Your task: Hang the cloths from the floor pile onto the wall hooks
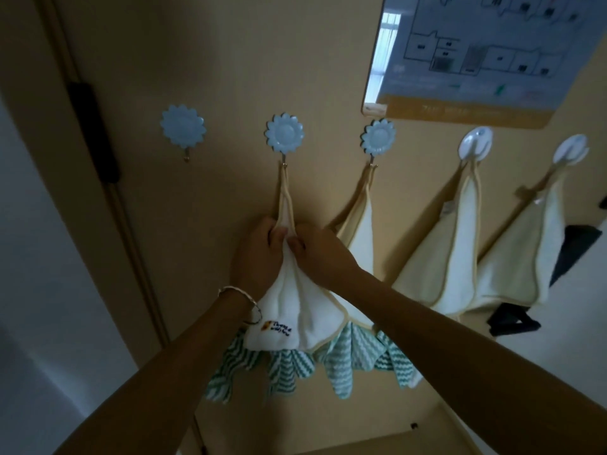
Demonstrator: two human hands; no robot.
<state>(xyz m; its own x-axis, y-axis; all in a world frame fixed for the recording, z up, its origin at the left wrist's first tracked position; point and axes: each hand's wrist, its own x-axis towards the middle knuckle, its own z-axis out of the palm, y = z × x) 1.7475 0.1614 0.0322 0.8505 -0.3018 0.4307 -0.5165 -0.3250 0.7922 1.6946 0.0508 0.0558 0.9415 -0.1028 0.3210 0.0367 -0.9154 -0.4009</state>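
A white cloth (295,310) with a beige trim and a small printed label hangs by its loop from the second blue flower hook (284,133). My left hand (259,254) and my right hand (320,254) both grip the cloth's top just below the loop. The leftmost blue flower hook (183,126) carries nothing. Cream cloths hang from the third flower hook (378,136) and from two white oval hooks (475,142), (570,149). Green-and-white striped cloths (341,359) show below the white one; what holds them is hidden.
The hooks are stuck on a beige door (213,60) with a black hinge (93,133) at its left edge. A floor-plan poster (476,54) is fixed at the upper right. Dark objects (571,254) lie on the pale floor at the right.
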